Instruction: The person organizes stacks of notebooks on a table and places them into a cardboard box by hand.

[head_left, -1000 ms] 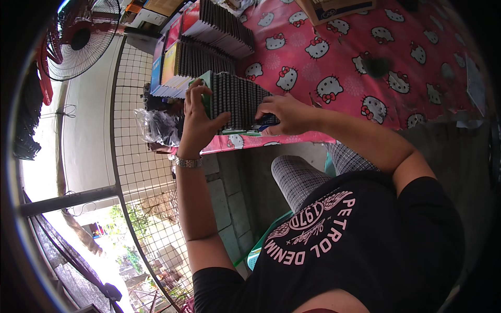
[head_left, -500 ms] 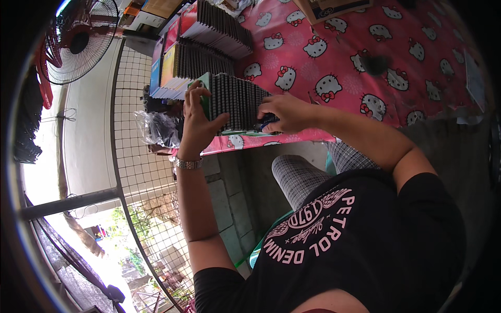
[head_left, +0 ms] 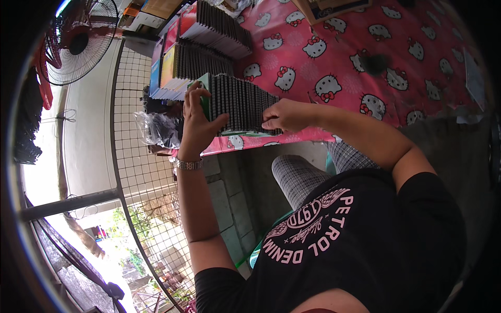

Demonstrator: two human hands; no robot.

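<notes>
A row of black-spined spiral notebooks (head_left: 237, 104) stands on the near left edge of the table, a green cover at its left end. My left hand (head_left: 198, 117) grips that end, fingers over the cover and thumb against the spines. At the row's right end, my right hand (head_left: 289, 115) has its fingers curled in and pressed on the last notebooks. Its fingertips are partly hidden. Pale green page edges show under the row.
Behind the row stand more rows of spiral notebooks (head_left: 203, 60). A pink cartoon-print cloth (head_left: 334, 62) covers the table, with a cardboard box (head_left: 331, 10) at the far side. Clear plastic (head_left: 154, 130) lies to the left, near a wire mesh (head_left: 133, 104) and a fan (head_left: 78, 44).
My right hand has shifted slightly and its fingers have curled in more. The dark blue patch under it no longer shows, and the row's right end reaches a little farther right. My left hand has stayed put.
</notes>
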